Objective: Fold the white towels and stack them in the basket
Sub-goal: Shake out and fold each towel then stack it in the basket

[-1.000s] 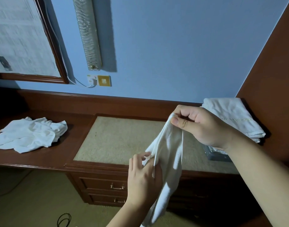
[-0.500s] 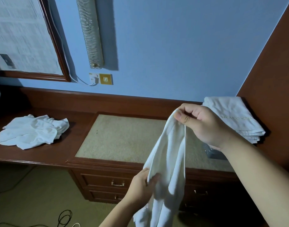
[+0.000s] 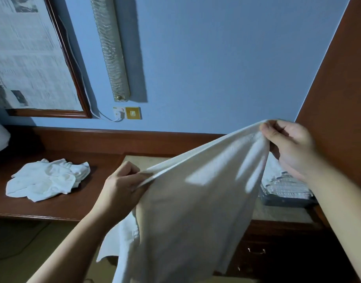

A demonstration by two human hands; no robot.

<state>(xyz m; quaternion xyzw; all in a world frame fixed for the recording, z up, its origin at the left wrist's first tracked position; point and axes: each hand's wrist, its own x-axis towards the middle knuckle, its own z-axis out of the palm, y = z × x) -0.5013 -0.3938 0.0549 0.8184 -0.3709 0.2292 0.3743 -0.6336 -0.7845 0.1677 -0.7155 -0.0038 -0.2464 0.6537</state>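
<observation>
We are holding a white towel (image 3: 192, 201) up over the desk (image 3: 53, 205), left hand (image 3: 122, 186) pinching its edge at nine o'clock, right hand (image 3: 288, 148) pinching a corner at two. We judge we are spreading it; next, matching corners to fold.

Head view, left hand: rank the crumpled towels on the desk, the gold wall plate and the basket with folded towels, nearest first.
1. Crumpled towels: on the desk, to the left of the left hand.
2. Gold wall plate: on the blue wall, above the hand.
3. Basket: far right, beyond the held towel, under the right hand.

The first two are fairly close.
</observation>
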